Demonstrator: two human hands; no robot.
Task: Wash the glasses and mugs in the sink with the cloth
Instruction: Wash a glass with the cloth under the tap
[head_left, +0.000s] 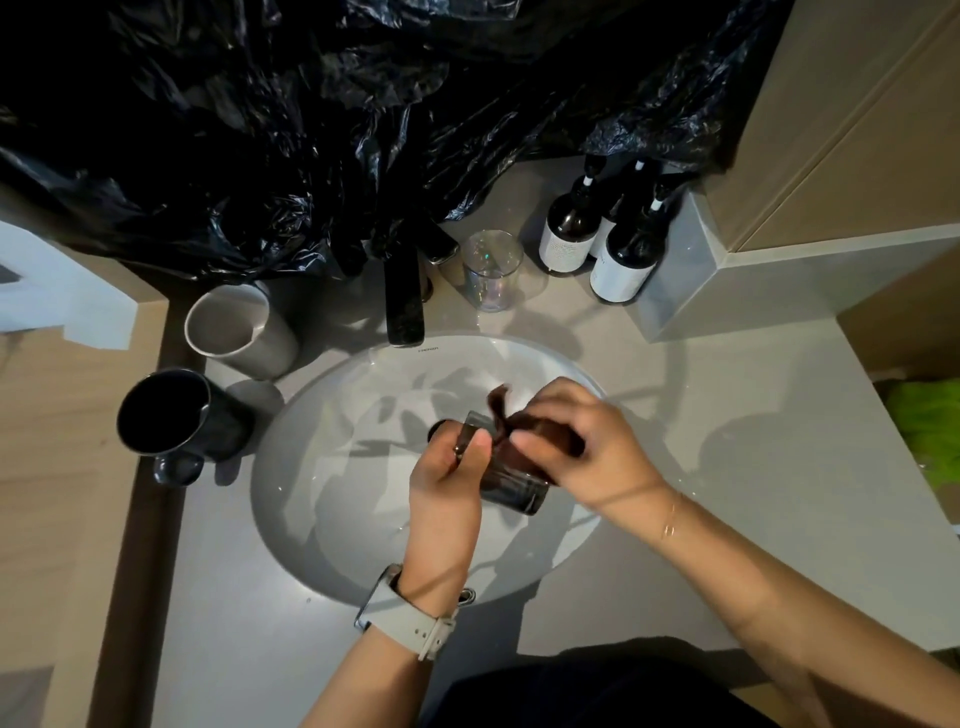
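Over the white sink (332, 467) my left hand (447, 483) grips a clear glass (511, 486) by its rim, tilted with its base toward me. My right hand (582, 447) pinches a dark brown cloth (501, 410) that is stuffed into the glass's mouth, one end sticking up. A second clear glass (491, 267) stands upright on the counter behind the sink. Left of the sink stand a grey mug (234, 327) and a black mug (171, 421), both upright.
A dark tap (404, 299) reaches over the sink's back rim. Three dark bottles with white labels (597, 239) stand at the back right. Crumpled black plastic sheeting (337, 114) covers the wall behind. A green thing (930, 421) lies at the far right.
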